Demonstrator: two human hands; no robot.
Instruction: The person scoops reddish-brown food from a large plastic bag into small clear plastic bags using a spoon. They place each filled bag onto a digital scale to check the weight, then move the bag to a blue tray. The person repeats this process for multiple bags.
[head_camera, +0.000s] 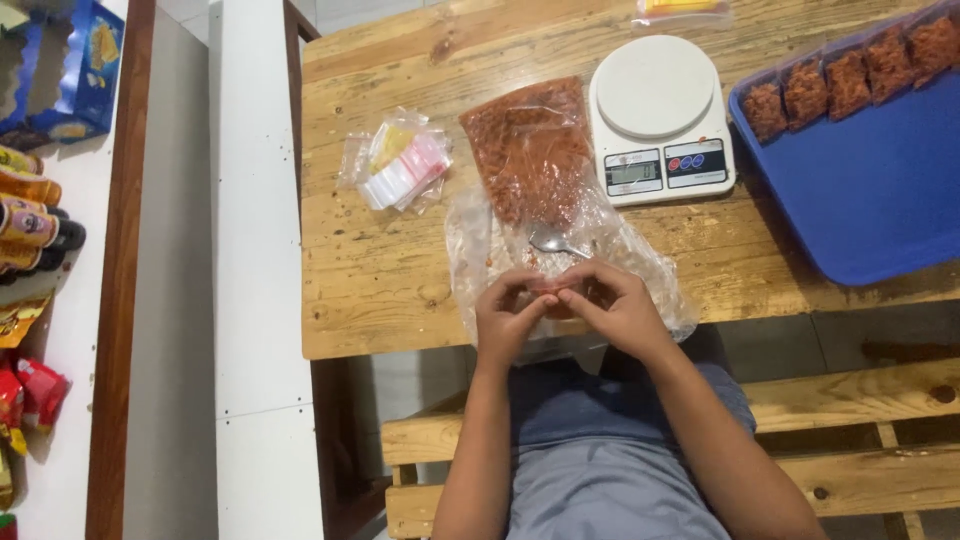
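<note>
My left hand (508, 318) and my right hand (615, 305) meet at the table's near edge, fingertips pinched together on a small clear bag of reddish snack (552, 296). Both rest over the open mouth of a large clear plastic bag (530, 160) full of the same orange-red snack. A metal spoon (553, 241) lies on that bag just beyond my fingers. The small bag is mostly hidden by my fingers.
A white digital kitchen scale (658, 115) stands behind the big bag on the wooden table (380, 270). A blue tray (870, 190) at right holds a row of filled small bags (850, 80). A bundle of empty zip bags (400, 165) lies at left. Packaged goods sit on the floor far left.
</note>
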